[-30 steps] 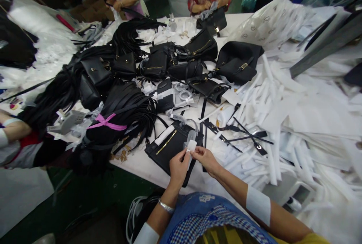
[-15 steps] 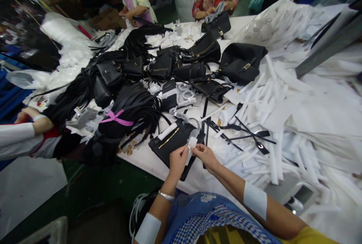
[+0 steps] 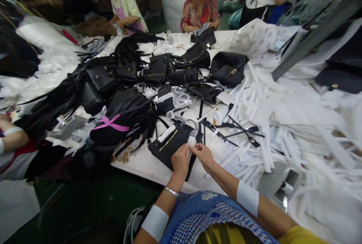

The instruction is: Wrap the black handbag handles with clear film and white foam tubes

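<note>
A flat black handbag (image 3: 161, 152) with a gold zip lies on the table in front of me. Over its right side, my left hand (image 3: 181, 159) and my right hand (image 3: 203, 156) meet with fingertips pinched together. Between them is a small piece of white wrapping paper (image 3: 192, 140), partly hidden by the fingers. Right above it, a clear-wrapped ring-shaped handle (image 3: 192, 124) curves up from the bag's top edge. A white strip (image 3: 166, 133) lies along the bag's upper left edge.
Black straps tied with a pink ribbon (image 3: 111, 122) lie to the left. Several black bags (image 3: 228, 68) fill the table's middle. White paper strips (image 3: 266, 138) and buckled straps (image 3: 251, 138) spread rightward. A grey post (image 3: 305, 36) slants at the right. Co-workers (image 3: 201, 12) stand across the table.
The view has shifted, bringing another person at the back right further into sight. My hands stay pinched at the white paper, which shows less below the fingers.
</note>
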